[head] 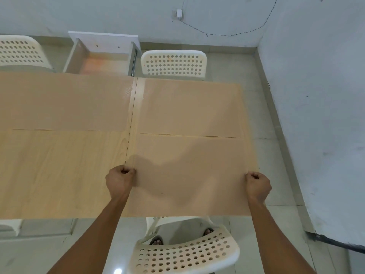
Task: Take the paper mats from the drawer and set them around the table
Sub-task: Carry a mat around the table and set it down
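A tan paper mat (pixel 189 175) lies over the near right part of the wooden table (pixel 65 171). My left hand (pixel 119 180) pinches the mat's left edge and my right hand (pixel 257 184) pinches its right edge, both with fingers curled. Two more paper mats lie on the far side: one at far right (pixel 187 105), one at far left (pixel 65 101). Beyond the table's far edge an open white drawer (pixel 102 56) shows a bare bottom.
White perforated chairs stand at the far left (pixel 19 52), the far right (pixel 173 64) and just below me at the near edge (pixel 185 252). A grey wall (pixel 316 95) runs along the right. My feet show under the table.
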